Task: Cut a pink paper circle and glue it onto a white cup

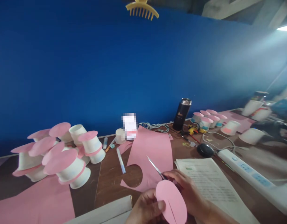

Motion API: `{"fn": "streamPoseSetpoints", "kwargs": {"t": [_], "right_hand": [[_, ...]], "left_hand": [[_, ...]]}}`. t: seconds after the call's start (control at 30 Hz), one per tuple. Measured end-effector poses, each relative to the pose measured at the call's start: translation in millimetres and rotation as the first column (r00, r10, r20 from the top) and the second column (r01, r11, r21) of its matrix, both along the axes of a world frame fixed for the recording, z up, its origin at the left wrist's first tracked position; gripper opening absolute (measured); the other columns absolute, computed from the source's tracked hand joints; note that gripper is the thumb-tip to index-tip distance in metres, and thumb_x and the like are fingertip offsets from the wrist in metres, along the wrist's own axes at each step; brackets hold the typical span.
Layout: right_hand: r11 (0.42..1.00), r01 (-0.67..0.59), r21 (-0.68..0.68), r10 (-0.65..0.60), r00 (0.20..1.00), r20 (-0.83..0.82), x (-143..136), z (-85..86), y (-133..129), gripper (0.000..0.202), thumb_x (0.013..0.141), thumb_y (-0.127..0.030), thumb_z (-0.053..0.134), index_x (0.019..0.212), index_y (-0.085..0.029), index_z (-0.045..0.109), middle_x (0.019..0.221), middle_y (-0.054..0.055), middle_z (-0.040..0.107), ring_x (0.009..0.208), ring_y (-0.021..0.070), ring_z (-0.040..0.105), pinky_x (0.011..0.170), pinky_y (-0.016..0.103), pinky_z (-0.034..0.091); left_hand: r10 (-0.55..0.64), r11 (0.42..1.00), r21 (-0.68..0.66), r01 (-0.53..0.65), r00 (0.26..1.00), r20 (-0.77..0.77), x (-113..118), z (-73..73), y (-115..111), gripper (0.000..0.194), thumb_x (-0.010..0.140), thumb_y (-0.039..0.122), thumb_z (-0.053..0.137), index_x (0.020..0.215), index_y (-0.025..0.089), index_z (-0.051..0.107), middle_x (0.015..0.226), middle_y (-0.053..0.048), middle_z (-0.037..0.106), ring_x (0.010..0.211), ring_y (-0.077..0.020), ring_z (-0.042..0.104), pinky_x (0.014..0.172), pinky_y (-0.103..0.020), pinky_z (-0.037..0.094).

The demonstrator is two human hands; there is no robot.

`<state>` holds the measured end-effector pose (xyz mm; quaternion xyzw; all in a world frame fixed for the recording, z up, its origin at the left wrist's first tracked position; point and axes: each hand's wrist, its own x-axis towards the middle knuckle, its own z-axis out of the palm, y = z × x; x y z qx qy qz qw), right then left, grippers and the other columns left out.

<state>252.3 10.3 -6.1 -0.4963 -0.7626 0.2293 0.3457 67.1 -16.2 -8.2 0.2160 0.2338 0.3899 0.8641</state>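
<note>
My left hand [146,207] pinches the left edge of a pink paper disc [174,197], thumb on its front. A short straight slit or dark line runs across the lower part of the disc. Behind it, my right hand [184,183] is closed around a pair of scissors [155,165], whose blades point up and left. The scissors' handles are mostly hidden by the fingers and the disc. Just beyond the blades lies a large pink sheet [150,146] with a round piece cut from its lower left.
White paper cups [94,146] with pink discs stand at left, near another pink sheet [38,203]. A marker [121,160] lies mid-table. At right are printed papers [210,183], a power strip [246,174], a mouse [205,150], a black bottle [182,114] and more disc-topped cups [206,124].
</note>
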Motion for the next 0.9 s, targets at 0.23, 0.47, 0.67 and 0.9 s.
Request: {"fn": "streamPoseSetpoints", "kwargs": {"t": [0.23, 0.47, 0.67, 0.9], "right_hand": [[0.994, -0.101, -0.038, 0.102, 0.995, 0.025, -3, 7.3, 4, 0.027, 0.076, -0.02, 0.062, 0.103, -0.023, 0.063, 0.09, 0.005, 0.067, 0.079, 0.0197, 0.064, 0.07, 0.028, 0.05], [0.989, -0.148, -0.008, 0.148, 0.985, 0.087, -4, 6.1, 4, 0.029, 0.077, -0.018, 0.061, 0.105, -0.027, 0.065, 0.087, 0.004, 0.067, 0.079, 0.0196, 0.064, 0.069, 0.028, 0.05], [0.992, -0.126, 0.021, 0.12, 0.978, 0.168, -4, 9.9, 1, 0.031, 0.078, -0.018, 0.059, 0.108, -0.024, 0.065, 0.095, 0.006, 0.067, 0.085, 0.0204, 0.063, 0.075, 0.03, 0.049], [0.987, -0.161, 0.005, 0.154, 0.956, 0.249, -6, 18.1, -3, 0.022, 0.083, -0.025, 0.056, 0.102, -0.027, 0.067, 0.086, 0.002, 0.064, 0.082, 0.0186, 0.06, 0.065, 0.026, 0.045]], "left_hand": [[-0.049, 0.993, 0.101, 0.053, 0.998, -0.041, -6, 1.0, 5, 0.028, 0.059, 0.03, 0.081, 0.076, 0.011, 0.071, 0.069, -0.008, 0.065, 0.064, -0.0155, 0.059, 0.065, -0.027, 0.039], [-0.039, 0.976, 0.213, 0.056, 0.996, -0.084, -4, 1.6, 8, 0.028, 0.058, 0.032, 0.082, 0.073, 0.01, 0.071, 0.064, -0.005, 0.061, 0.061, -0.012, 0.054, 0.064, -0.025, 0.036], [0.017, 0.978, 0.21, 0.006, 0.994, -0.107, -6, 6.6, 3, 0.031, 0.06, 0.028, 0.081, 0.082, 0.009, 0.071, 0.075, -0.009, 0.067, 0.069, -0.0156, 0.059, 0.068, -0.026, 0.04], [0.018, 0.973, 0.228, 0.02, 0.987, -0.162, -9, 16.4, -2, 0.028, 0.063, 0.029, 0.079, 0.082, 0.009, 0.071, 0.075, -0.009, 0.067, 0.069, -0.0165, 0.06, 0.071, -0.028, 0.041]]}}
